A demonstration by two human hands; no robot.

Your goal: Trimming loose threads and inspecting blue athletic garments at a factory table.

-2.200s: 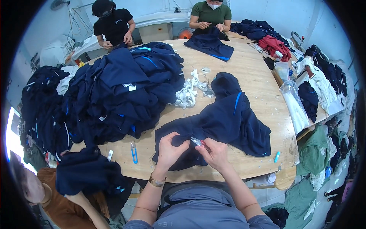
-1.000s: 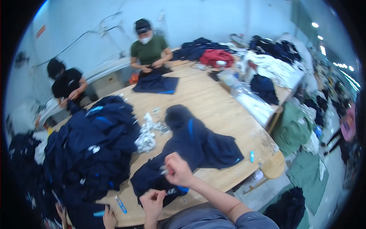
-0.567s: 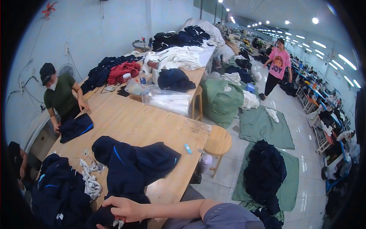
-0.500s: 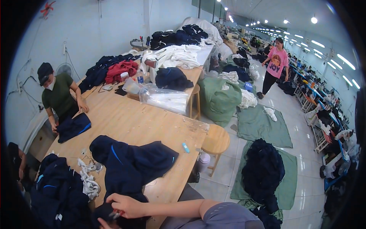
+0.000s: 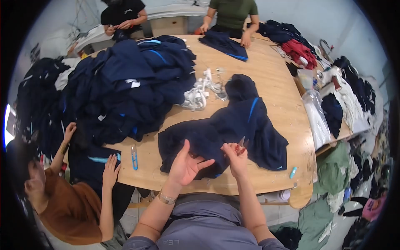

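Observation:
A navy garment with bright blue piping is spread on the wooden table in front of me. Over its near left part is my left hand, palm turned up and fingers spread, with nothing in it. My right hand is closed round small thread snips. Their red grip shows between my fingers and the metal blades point up and away, above the cloth. Whether the right fingertips also touch the garment I cannot tell.
A big heap of navy garments fills the left of the table. White scraps lie beside it. Blue snips and a small light-blue tool lie near the front edge. Co-workers' hands work at left and across; a stool stands right.
The view has swung left and down. My right hand has lifted with the snips from the garment's near edge; my left hand has come fully into view with its fingers spread.

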